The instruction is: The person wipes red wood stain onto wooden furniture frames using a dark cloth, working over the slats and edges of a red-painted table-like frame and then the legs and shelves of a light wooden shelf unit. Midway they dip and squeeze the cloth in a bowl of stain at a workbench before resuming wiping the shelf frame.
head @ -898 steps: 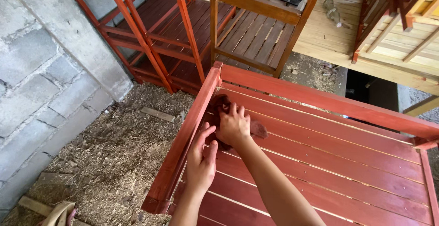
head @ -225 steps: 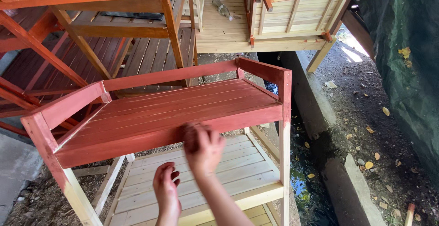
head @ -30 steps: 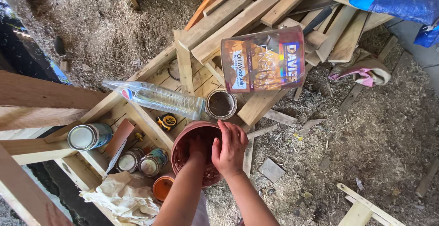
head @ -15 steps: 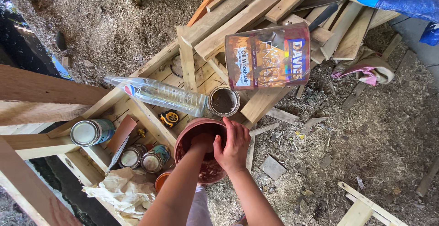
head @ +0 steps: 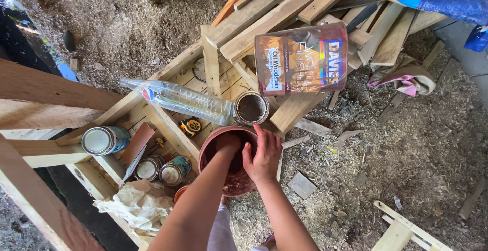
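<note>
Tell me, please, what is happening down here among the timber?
A person is bent over a reddish bowl on the sawdust-covered ground. The left hand reaches down inside it, while the right hand rests on its rim. A large wood-stain can, a small open tin and a plastic bottle lie close by.

The red bowl (head: 231, 180) is hemmed in: a small open can (head: 251, 107) and a plastic bottle (head: 183, 100) stand just above it, wooden slats (head: 175, 134) and tins (head: 161, 168) crowd its left. Sawdust floor (head: 386, 154) to the right lies open.
</note>
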Motion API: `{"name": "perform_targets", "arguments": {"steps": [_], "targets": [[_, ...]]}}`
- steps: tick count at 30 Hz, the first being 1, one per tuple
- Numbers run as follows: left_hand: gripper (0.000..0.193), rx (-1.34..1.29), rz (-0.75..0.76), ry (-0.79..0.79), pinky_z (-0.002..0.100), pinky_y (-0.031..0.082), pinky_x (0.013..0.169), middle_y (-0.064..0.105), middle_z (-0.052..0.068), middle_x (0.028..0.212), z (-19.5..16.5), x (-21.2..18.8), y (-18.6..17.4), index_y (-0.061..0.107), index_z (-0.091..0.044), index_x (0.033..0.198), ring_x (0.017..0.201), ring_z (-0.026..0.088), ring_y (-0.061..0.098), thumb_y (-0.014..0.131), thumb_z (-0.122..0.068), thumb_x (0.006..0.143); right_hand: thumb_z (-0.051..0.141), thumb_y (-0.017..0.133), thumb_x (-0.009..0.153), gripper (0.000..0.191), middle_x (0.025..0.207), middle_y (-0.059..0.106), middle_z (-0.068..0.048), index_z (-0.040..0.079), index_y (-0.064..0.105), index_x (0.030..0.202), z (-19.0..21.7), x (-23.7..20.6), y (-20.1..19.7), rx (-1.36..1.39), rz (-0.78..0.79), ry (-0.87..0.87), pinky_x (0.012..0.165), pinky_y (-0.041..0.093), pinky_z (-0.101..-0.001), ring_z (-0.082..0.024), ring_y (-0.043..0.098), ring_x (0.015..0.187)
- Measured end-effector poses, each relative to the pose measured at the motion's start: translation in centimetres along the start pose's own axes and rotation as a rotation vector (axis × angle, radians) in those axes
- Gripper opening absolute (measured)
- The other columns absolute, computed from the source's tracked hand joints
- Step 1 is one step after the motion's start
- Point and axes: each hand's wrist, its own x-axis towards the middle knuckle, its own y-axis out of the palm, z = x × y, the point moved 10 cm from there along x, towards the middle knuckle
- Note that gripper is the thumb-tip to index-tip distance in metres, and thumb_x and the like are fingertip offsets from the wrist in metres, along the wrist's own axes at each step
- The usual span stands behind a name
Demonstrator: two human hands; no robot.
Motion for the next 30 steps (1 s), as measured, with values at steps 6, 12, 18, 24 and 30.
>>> {"name": "perform_targets", "arguments": {"steps": [6,12,18,24,30], "targets": [[0.049,-0.872,-0.187,-0.118,0.042,0.049,0.101,0.066,0.017,0.131,1.8,-5.0,0.0,0.061,-0.01,0.136,0.121,0.033,0.063,0.053,-0.022,0.089,0.006,0.06,0.086,0.044,0.121,0.066,-0.015,0.001,0.058,0.13,0.1,-0.2,-1.9,0.091,-0.082,0.023,0.104,0.04,-0.0485,-0.035,0.06,0.113],[0.047,-1.183,-0.362,-0.093,0.039,0.048,0.102,0.069,0.018,0.128,4.3,-9.8,-1.6,0.061,-0.008,0.137,0.117,0.033,0.065,0.048,-0.018,0.093,0.0,0.057,0.086,0.023,0.115,0.068,-0.01,0.005,0.071,0.104,-1.7,-2.8,-3.8,0.233,-0.193,0.122,0.098,0.052,-0.0394,-0.028,0.065,0.112],[0.05,-1.15,-0.451,-0.21,0.041,0.049,0.101,0.069,0.02,0.129,5.9,-11.3,-2.3,0.058,-0.004,0.139,0.116,0.031,0.066,0.05,-0.038,0.103,0.024,0.059,0.1,0.03,0.124,0.075,-0.008,0.008,0.072,0.121,-6.2,-5.8,6.7,0.714,0.305,0.637,0.102,0.05,-0.0312,-0.022,0.068,0.12],[0.057,-1.553,-0.329,-0.213,0.044,0.052,0.099,0.064,0.02,0.135,5.2,-10.1,-1.9,0.051,0.0,0.141,0.117,0.031,0.065,0.051,-0.038,0.1,0.056,0.055,0.089,0.066,0.152,0.049,0.002,0.029,0.05,0.149,-6.0,-8.5,10.5,0.891,0.536,1.307,0.103,0.039,-0.0657,-0.027,0.045,0.139],[0.068,-1.447,-0.192,-0.327,0.045,0.049,0.101,0.065,0.014,0.135,5.1,-8.9,-1.5,0.055,0.002,0.14,0.12,0.029,0.063,0.057,-0.05,0.096,0.061,0.062,0.087,0.071,0.146,0.057,-0.004,0.023,0.054,0.146,-5.7,-7.3,10.5,0.832,0.569,1.31,0.101,0.044,-0.0599,-0.027,0.052,0.132]]}}
